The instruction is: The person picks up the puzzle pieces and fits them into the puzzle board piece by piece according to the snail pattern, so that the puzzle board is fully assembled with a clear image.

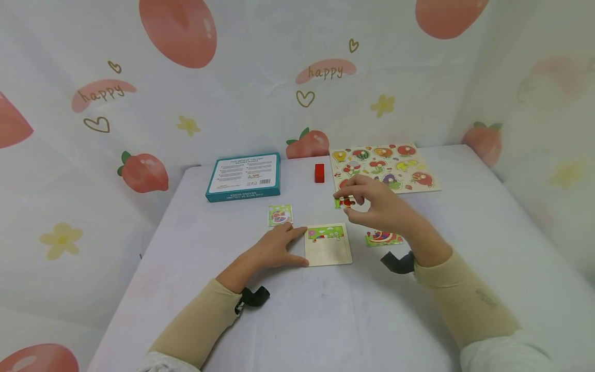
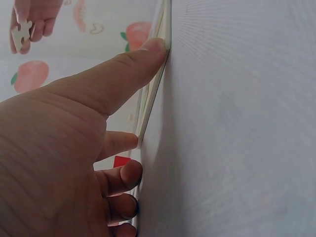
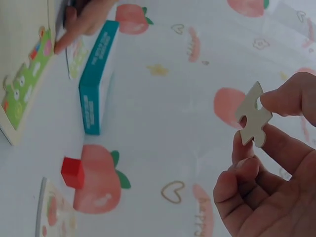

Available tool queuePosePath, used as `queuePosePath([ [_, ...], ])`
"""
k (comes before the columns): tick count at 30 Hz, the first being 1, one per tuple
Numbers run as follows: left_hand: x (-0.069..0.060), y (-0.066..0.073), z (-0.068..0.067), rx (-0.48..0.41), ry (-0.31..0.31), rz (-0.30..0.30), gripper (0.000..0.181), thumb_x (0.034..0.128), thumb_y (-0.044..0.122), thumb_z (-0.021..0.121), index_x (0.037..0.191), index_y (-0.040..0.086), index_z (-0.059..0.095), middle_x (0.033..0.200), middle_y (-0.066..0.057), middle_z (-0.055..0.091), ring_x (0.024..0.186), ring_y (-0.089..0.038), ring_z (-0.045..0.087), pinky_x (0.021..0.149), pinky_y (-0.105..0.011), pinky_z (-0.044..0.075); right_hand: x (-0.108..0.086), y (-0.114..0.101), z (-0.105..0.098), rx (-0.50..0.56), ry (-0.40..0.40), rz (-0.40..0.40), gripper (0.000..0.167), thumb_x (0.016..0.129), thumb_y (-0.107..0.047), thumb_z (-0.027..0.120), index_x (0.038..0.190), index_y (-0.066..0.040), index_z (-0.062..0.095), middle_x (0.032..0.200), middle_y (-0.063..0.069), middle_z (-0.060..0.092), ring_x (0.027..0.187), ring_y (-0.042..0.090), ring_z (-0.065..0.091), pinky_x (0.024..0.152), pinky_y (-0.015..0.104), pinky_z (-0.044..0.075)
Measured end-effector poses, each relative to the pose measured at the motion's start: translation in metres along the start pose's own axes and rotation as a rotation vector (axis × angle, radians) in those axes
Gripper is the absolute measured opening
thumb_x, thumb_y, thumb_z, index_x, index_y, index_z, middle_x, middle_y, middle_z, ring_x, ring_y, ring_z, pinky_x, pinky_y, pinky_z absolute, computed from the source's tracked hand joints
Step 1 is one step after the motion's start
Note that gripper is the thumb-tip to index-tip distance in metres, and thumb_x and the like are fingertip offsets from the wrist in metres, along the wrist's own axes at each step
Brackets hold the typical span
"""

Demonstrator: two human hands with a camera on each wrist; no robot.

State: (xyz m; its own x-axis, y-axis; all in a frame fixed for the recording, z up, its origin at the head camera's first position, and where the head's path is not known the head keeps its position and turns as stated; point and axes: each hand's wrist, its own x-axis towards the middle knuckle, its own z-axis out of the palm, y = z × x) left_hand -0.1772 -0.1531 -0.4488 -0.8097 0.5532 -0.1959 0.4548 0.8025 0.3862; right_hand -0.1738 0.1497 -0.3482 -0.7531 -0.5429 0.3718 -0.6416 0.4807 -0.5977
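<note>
My right hand (image 1: 383,204) pinches a jigsaw piece (image 1: 344,202) between thumb and fingertips, raised above the table. In the right wrist view the piece (image 3: 254,118) shows its plain wooden back, with knobs and notches. Its printed side, red and green, faces the head camera. My left hand (image 1: 274,248) rests at the left edge of a small wooden puzzle board (image 1: 328,254), its thumb and index finger stretched out and touching the frame. Green printed pieces (image 1: 325,232) fill the board's top strip; bare wood shows below.
Left of the board's top lies a small picture card (image 1: 280,214). Loose printed pieces (image 1: 384,238) lie to the right, partly behind my right wrist. Farther back are a teal box (image 1: 244,178), a red block (image 1: 319,173) and a fruit peg board (image 1: 386,165).
</note>
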Motion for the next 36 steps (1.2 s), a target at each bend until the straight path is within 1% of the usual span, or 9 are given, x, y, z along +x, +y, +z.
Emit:
queuePosePath([
  [3, 0.000, 0.000, 0.000, 0.007, -0.004, 0.000, 0.092, 0.0810, 0.060, 0.080, 0.157, 0.021, 0.045, 0.113, -0.001, 0.047, 0.100, -0.018, 0.044, 0.081, -0.035, 0.042, 0.003, 0.000, 0.008, 0.017, -0.034, -0.019, 0.030, 0.090, -0.006, 0.072, 0.118, -0.014, 0.076, 0.105, -0.003, 0.057, 0.082, 0.024, 0.051, 0.069, 0.033, 0.043],
  [7, 0.000, 0.000, 0.000, 0.012, -0.004, 0.001, 0.092, 0.0813, 0.061, 0.080, 0.157, 0.022, 0.045, 0.118, -0.002, 0.048, 0.102, -0.018, 0.045, 0.084, -0.035, 0.043, 0.007, -0.001, 0.019, 0.032, -0.073, -0.023, 0.029, 0.090, -0.006, 0.073, 0.118, -0.012, 0.076, 0.105, -0.004, 0.058, 0.080, 0.020, 0.050, 0.068, 0.032, 0.043],
  [12, 0.000, 0.000, -0.001, 0.022, -0.005, 0.007, 0.092, 0.0817, 0.061, 0.080, 0.157, 0.022, 0.044, 0.112, 0.000, 0.047, 0.099, -0.018, 0.044, 0.081, -0.034, 0.042, 0.009, -0.001, 0.033, 0.020, -0.132, 0.021, 0.030, 0.090, -0.010, 0.076, 0.120, -0.013, 0.075, 0.110, -0.002, 0.061, 0.087, 0.017, 0.053, 0.073, 0.034, 0.050],
  [16, -0.001, 0.000, -0.001, 0.038, -0.011, 0.010, 0.092, 0.0821, 0.061, 0.079, 0.158, 0.022, 0.044, 0.109, 0.000, 0.045, 0.097, -0.017, 0.044, 0.079, -0.033, 0.041, 0.011, 0.001, 0.044, 0.013, -0.181, 0.059, 0.031, 0.091, -0.011, 0.077, 0.122, -0.011, 0.075, 0.113, 0.001, 0.062, 0.095, 0.020, 0.056, 0.079, 0.041, 0.053],
  [20, -0.002, -0.001, -0.001, 0.054, -0.014, 0.023, 0.092, 0.0831, 0.061, 0.078, 0.158, 0.023, 0.043, 0.107, 0.000, 0.044, 0.095, -0.017, 0.043, 0.077, -0.033, 0.041, 0.013, 0.003, 0.055, -0.011, -0.216, 0.108, 0.030, 0.091, -0.012, 0.077, 0.121, -0.011, 0.075, 0.114, 0.001, 0.064, 0.100, 0.025, 0.060, 0.081, 0.039, 0.053],
  [23, -0.001, -0.001, -0.001, 0.051, -0.013, 0.029, 0.091, 0.0836, 0.061, 0.077, 0.159, 0.023, 0.042, 0.106, 0.001, 0.044, 0.095, -0.016, 0.043, 0.076, -0.033, 0.041, 0.015, 0.005, 0.063, -0.029, -0.245, 0.145, 0.029, 0.092, -0.014, 0.078, 0.121, -0.012, 0.075, 0.114, 0.001, 0.065, 0.103, 0.027, 0.061, 0.082, 0.034, 0.052],
  [29, -0.002, -0.001, -0.001, 0.047, -0.001, 0.049, 0.091, 0.0840, 0.061, 0.077, 0.158, 0.022, 0.043, 0.105, 0.001, 0.044, 0.094, -0.015, 0.043, 0.076, -0.032, 0.040, 0.016, 0.014, 0.079, -0.042, -0.292, 0.169, 0.029, 0.091, -0.014, 0.079, 0.120, -0.011, 0.076, 0.113, 0.000, 0.066, 0.106, 0.022, 0.063, 0.092, 0.037, 0.052],
  [33, -0.003, 0.000, -0.002, 0.034, 0.007, 0.058, 0.090, 0.0837, 0.060, 0.078, 0.158, 0.021, 0.044, 0.105, 0.001, 0.044, 0.093, -0.015, 0.043, 0.075, -0.032, 0.040, 0.016, 0.020, 0.086, -0.020, -0.322, 0.190, 0.032, 0.089, -0.014, 0.081, 0.121, -0.011, 0.076, 0.114, 0.000, 0.066, 0.107, 0.019, 0.062, 0.095, 0.038, 0.051],
  [36, -0.003, 0.000, -0.002, 0.035, 0.008, 0.052, 0.090, 0.0836, 0.060, 0.078, 0.158, 0.022, 0.044, 0.105, 0.002, 0.044, 0.094, -0.015, 0.044, 0.076, -0.032, 0.040, 0.016, 0.023, 0.090, 0.006, -0.341, 0.222, 0.033, 0.089, -0.014, 0.082, 0.121, -0.011, 0.076, 0.116, 0.000, 0.067, 0.107, 0.019, 0.061, 0.096, 0.038, 0.050],
])
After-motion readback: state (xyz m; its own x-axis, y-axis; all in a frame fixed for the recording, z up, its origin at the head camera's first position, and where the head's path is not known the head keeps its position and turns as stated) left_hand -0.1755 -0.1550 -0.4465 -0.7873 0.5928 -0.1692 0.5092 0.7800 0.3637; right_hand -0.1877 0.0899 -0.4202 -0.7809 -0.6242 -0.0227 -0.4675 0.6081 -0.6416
